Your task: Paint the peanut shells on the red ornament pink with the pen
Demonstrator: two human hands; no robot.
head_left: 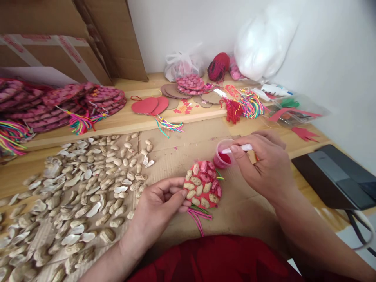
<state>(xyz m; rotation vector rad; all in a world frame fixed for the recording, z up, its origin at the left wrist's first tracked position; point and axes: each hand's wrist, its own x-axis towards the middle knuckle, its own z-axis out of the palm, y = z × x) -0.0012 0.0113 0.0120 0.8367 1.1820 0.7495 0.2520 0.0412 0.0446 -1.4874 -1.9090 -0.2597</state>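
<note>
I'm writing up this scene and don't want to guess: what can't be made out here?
All in the head view:
- Back of the peanut-covered disc: hidden by its front.
- Some fingertips of the left hand: hidden behind the disc.
- Whether the white stick in the right hand touches the red liquid: too small.
- Full spread of peanut shells: cut off by the left edge.

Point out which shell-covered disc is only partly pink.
The disc in the left hand: it bears both tan shells and pink, while the stacked discs look pink throughout.
</note>
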